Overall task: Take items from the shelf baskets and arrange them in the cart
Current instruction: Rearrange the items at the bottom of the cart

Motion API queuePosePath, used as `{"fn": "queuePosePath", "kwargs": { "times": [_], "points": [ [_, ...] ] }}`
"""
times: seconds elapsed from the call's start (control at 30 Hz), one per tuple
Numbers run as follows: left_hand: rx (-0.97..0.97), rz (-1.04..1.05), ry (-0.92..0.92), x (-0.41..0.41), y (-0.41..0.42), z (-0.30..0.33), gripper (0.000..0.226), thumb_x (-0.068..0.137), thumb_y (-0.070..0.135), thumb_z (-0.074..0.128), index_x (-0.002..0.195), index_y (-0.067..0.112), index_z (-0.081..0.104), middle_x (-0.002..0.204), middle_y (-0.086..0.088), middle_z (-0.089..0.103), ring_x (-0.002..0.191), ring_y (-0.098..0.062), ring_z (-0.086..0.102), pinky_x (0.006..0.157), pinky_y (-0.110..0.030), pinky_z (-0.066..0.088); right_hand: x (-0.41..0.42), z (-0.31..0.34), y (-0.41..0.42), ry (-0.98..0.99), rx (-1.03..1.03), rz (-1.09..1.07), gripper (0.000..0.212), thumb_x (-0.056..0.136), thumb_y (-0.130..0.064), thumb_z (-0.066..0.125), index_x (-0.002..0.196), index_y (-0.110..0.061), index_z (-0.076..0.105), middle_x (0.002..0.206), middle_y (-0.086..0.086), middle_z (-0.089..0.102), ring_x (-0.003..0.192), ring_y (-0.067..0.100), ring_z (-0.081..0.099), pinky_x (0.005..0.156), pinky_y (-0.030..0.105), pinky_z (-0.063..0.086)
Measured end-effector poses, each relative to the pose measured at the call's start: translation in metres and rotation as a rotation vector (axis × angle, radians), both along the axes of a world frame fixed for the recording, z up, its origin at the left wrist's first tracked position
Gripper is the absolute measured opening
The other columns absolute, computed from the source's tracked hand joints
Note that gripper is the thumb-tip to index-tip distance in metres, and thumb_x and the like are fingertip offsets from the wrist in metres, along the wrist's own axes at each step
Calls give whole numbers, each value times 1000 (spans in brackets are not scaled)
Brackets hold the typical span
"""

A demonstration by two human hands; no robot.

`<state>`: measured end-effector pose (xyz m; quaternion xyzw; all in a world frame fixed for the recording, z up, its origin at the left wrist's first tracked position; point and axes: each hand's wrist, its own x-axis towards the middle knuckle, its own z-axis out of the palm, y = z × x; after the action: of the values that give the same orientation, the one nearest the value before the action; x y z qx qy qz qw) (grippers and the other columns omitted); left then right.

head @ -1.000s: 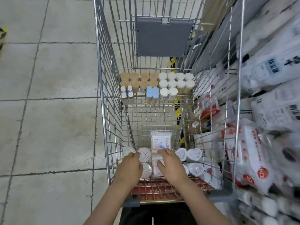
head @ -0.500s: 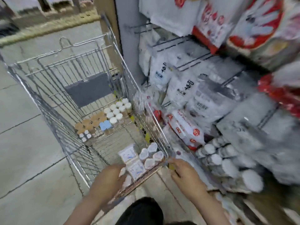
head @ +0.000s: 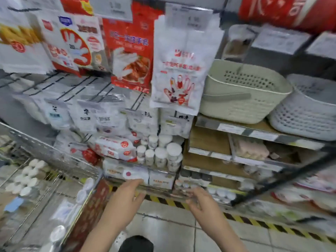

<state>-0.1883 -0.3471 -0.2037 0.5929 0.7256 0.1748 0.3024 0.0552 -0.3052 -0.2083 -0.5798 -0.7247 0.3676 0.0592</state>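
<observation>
Grey metal store shelf across the frame, blurred. At 2 o'clock on its upper board, a cream perforated plastic basket just beside a white lattice basket. Near centre, white round lidded tubs clustered upright; at 9 o'clock of those, red-and-white soft packs. Pale tiled floor at 6 o'clock.

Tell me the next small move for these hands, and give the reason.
Probably reach both forward to the low shelf: the left hand and right hand are open and empty, short of the white flat packs and white-lidded round tubs.
</observation>
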Motion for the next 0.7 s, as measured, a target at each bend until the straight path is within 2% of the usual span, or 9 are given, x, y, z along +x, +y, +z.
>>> {"fn": "queuePosePath", "kwargs": {
  "times": [0.07, 0.17, 0.2, 0.43, 0.6, 0.7],
  "points": [
    [-15, -86, -22, 44, -1, 1, 45, 96, 36, 51, 139, 27, 44, 135, 6, 50, 110, -7, 53, 86, -14, 43, 50, 4, -22, -22, -25, -113, 36, 99, -37, 47, 134, -32, 47, 137, -16, 44, 131, 5, 39, 106, 22, 35],
    [-53, -211, -61, 106, -2, 5, 46, 96, 39, 51, 140, 29, 42, 143, 10, 43, 128, -8, 42, 104, -24, 39, 116, 10, -56, -19, -36, -266, 33, 99, -34, 48, 132, -34, 48, 136, -15, 45, 131, 6, 40, 104, 21, 35],
    [-67, -251, -67, 124, -2, 8, 46, 96, 40, 50, 139, 30, 42, 143, 12, 43, 130, -7, 40, 105, -24, 37, 135, 12, -66, -10, -32, -310, 30, 99, -32, 49, 128, -35, 48, 132, -15, 46, 129, 6, 42, 103, 20, 36],
    [-26, -445, -103, 212, 33, 42, 39, 97, 39, 48, 135, 39, 41, 136, 21, 44, 117, 4, 44, 87, -11, 39, 224, 29, -89, 42, 7, -559, 25, 98, -31, 50, 124, -33, 52, 125, -15, 52, 116, 4, 47, 90, 19, 37],
    [103, -495, -191, 256, 82, 66, 36, 95, 34, 52, 131, 38, 46, 128, 21, 50, 108, 7, 48, 86, -11, 40, 262, 47, -59, 89, 64, -625, 19, 98, -33, 51, 116, -38, 50, 112, -24, 47, 99, -4, 44, 71, 4, 39],
    [209, -545, -174, 286, 126, 89, 35, 94, 35, 54, 128, 37, 49, 124, 22, 52, 112, 6, 48, 90, -14, 40, 286, 63, -23, 94, 145, -635, 18, 98, -32, 51, 115, -39, 50, 111, -23, 46, 100, -3, 43, 73, 5, 36]
  ]
}}
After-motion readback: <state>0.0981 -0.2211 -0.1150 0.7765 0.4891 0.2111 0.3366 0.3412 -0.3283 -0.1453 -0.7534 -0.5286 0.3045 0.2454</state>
